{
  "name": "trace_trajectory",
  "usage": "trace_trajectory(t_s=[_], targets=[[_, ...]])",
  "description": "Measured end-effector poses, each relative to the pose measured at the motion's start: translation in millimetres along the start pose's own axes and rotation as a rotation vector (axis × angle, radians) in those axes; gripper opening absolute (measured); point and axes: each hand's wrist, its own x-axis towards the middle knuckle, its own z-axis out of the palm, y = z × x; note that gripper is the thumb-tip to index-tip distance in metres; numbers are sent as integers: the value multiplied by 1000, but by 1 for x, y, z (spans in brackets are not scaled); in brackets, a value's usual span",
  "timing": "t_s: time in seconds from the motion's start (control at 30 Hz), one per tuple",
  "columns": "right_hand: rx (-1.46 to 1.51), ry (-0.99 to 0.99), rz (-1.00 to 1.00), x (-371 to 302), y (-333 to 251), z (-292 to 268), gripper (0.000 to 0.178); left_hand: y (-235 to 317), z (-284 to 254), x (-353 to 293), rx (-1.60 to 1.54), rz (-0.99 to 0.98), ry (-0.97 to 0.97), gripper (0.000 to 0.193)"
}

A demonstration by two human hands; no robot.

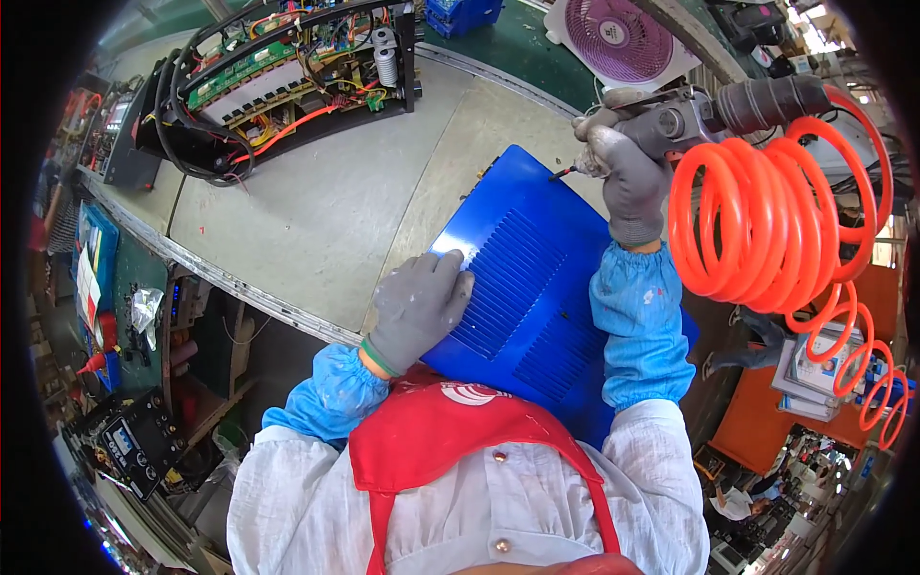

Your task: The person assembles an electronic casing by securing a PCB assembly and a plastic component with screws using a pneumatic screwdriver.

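A blue metal cover with rows of vent slots (pixel 565 259) lies in front of me, its near end close to my apron. My left hand (pixel 422 309), in a grey glove, rests with its fingers laid on the cover's left edge. In my right hand (pixel 628 177), also gloved, is a pneumatic screwdriver (pixel 666 125), gripped near its front end. Its thin dark bit points at the cover's far right edge, by a corner; whether it touches a screw there is too small to tell. A coiled orange air hose (pixel 757 225) hangs from the tool on the right.
An open machine chassis with circuit boards and cables (pixel 287 86) stands at the far left of the grey worktop (pixel 316 206). Beyond the cover are a purple fan (pixel 618 38) and a blue bin (pixel 462 14). A control panel (pixel 134 446) sits at lower left.
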Motion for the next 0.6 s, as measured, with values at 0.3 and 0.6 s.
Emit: trace_trajectory(t_s=[0.3, 0.6], targets=[[-21, 60, -26, -12, -5, 7, 39, -2, 0, -5, -12, -35, -64, 26], [-81, 139, 4, -35, -42, 0, 41, -13, 12, -12, -211, -19, 126, 26]])
